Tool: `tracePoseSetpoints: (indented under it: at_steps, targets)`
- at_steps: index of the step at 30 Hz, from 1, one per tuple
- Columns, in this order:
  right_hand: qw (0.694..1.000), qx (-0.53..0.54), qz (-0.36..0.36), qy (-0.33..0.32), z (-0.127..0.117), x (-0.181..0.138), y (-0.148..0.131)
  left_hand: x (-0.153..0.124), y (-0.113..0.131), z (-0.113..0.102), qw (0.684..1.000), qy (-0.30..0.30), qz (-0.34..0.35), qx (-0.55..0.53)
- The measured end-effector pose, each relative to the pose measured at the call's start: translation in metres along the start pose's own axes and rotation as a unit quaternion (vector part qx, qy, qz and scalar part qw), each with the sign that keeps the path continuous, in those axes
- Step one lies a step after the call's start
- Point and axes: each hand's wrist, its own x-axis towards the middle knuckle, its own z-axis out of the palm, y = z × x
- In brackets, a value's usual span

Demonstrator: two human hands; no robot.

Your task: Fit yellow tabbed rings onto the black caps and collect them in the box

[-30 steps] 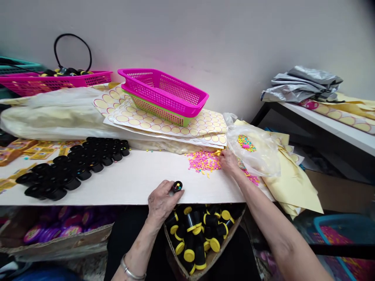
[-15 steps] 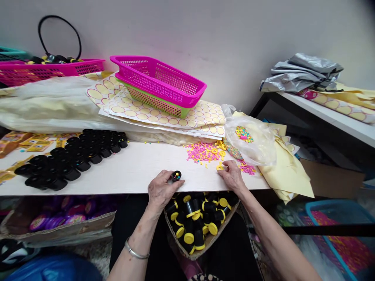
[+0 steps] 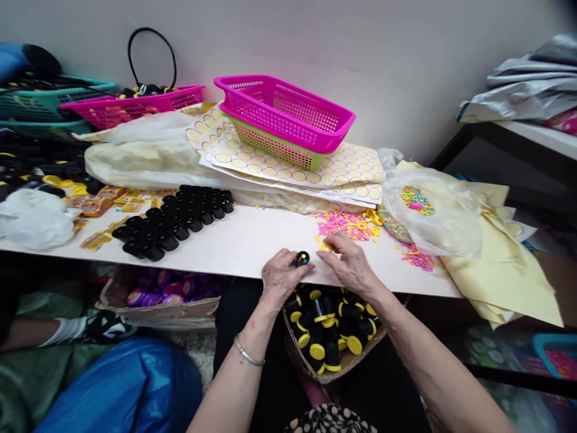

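Note:
My left hand (image 3: 280, 278) grips a small black tube (image 3: 302, 259) with coloured beads in its open top, at the near edge of the white table (image 3: 243, 240). My right hand (image 3: 349, 264) is right beside it, fingers pinched on a yellow ring cap (image 3: 325, 246) just to the right of the tube. A heap of pink and yellow beads (image 3: 339, 222) with loose yellow rings lies just behind my right hand. A cardboard box of black tubes with yellow caps (image 3: 331, 337) sits under my hands, below the table edge.
Several open black tubes (image 3: 174, 219) stand in rows at left. A clear bag of beads (image 3: 428, 207) lies at right on yellow sheets (image 3: 500, 270). Stacked pink and green baskets (image 3: 288, 120) rest on sticker sheets (image 3: 288, 171) at the back. A box of purple items (image 3: 162, 294) sits under the table.
My right hand has come back from the bead heap toward the tube in my left hand, bringing a yellow ring. The view has swung left.

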Motion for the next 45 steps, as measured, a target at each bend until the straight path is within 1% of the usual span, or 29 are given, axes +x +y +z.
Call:
tracePoseSetpoints:
  at_steps: [2, 3, 5, 8, 11, 14, 16, 17, 18, 20, 22, 24, 25, 26, 28, 30, 31, 33, 34, 36, 38, 40, 42, 45]
  targets:
    - [0.997, 0.008, -0.041, -0.058, 0.011, 0.005, -0.020, -0.001, 0.000, 0.001, 1.000, 0.006, -0.002, 0.000]
    - [0.995, -0.005, -0.049, -0.082, 0.015, 0.007, -0.026, -0.001, 0.000, 0.001, 1.000, 0.009, -0.001, -0.003]
    - [0.992, -0.039, -0.052, -0.108, 0.022, 0.009, -0.033, -0.002, -0.001, 0.002, 1.000, 0.014, 0.001, -0.008]
    - [0.990, -0.071, -0.048, -0.116, 0.028, 0.009, -0.032, -0.002, -0.002, 0.003, 1.000, 0.017, 0.004, -0.011]
    - [0.989, -0.077, -0.042, -0.118, 0.031, 0.009, -0.032, -0.001, -0.001, 0.003, 1.000, 0.019, 0.004, -0.016]
    - [0.990, -0.076, -0.038, -0.113, 0.032, 0.011, -0.034, -0.001, -0.003, -0.003, 0.999, -0.001, 0.010, -0.032]
    - [0.991, -0.069, -0.040, -0.110, 0.033, 0.012, -0.034, -0.001, -0.006, -0.008, 0.997, -0.019, 0.020, -0.070]
    - [0.992, -0.060, -0.039, -0.108, 0.033, 0.013, -0.033, -0.001, -0.007, -0.010, 0.994, -0.022, 0.015, -0.105]
    - [0.993, -0.047, -0.035, -0.104, 0.034, 0.014, -0.031, -0.001, -0.007, -0.012, 0.988, -0.019, -0.005, -0.151]
    - [0.996, -0.003, -0.011, -0.086, 0.037, 0.015, -0.026, 0.000, -0.004, -0.012, 0.962, -0.005, -0.084, -0.262]
    - [0.996, 0.069, 0.029, -0.052, 0.042, 0.016, -0.020, 0.003, 0.003, -0.008, 0.917, 0.005, -0.173, -0.360]
    - [0.981, 0.173, 0.086, -0.022, 0.048, 0.015, -0.015, 0.008, 0.012, -0.001, 0.873, 0.015, -0.235, -0.426]
    - [0.964, 0.237, 0.121, -0.016, 0.051, 0.015, -0.013, 0.011, 0.015, 0.001, 0.856, 0.023, -0.256, -0.449]
    - [0.939, 0.305, 0.158, -0.017, 0.054, 0.014, -0.012, 0.014, 0.018, 0.004, 0.842, 0.032, -0.271, -0.465]
    - [0.874, 0.429, 0.227, -0.028, 0.059, 0.012, -0.012, 0.018, 0.020, 0.006, 0.827, 0.044, -0.289, -0.480]
    - [0.816, 0.511, 0.269, -0.032, 0.063, 0.011, -0.014, 0.020, 0.020, 0.005, 0.827, 0.052, -0.288, -0.480]
    - [0.796, 0.535, 0.283, -0.024, 0.064, 0.011, -0.014, 0.020, 0.019, 0.005, 0.829, 0.057, -0.284, -0.478]
    - [0.776, 0.553, 0.303, 0.003, 0.066, 0.010, -0.016, 0.019, 0.019, 0.004, 0.837, 0.064, -0.270, -0.471]
    - [0.774, 0.552, 0.310, 0.015, 0.067, 0.010, -0.016, 0.018, 0.019, 0.004, 0.843, 0.062, -0.263, -0.465]
    - [0.779, 0.540, 0.320, 0.024, 0.069, 0.010, -0.018, 0.016, 0.020, 0.005, 0.854, 0.054, -0.251, -0.452]
    - [0.788, 0.521, 0.327, 0.016, 0.071, 0.010, -0.020, 0.016, 0.022, 0.006, 0.864, 0.048, -0.247, -0.436]
    - [0.792, 0.508, 0.338, 0.012, 0.072, 0.010, -0.022, 0.016, 0.022, 0.008, 0.874, 0.048, -0.243, -0.418]
    - [0.787, 0.504, 0.357, 0.011, 0.071, 0.010, -0.025, 0.016, 0.022, 0.011, 0.889, 0.053, -0.237, -0.389]
    - [0.768, 0.506, 0.392, -0.001, 0.069, 0.010, -0.028, 0.014, 0.021, 0.014, 0.916, 0.072, -0.233, -0.318]
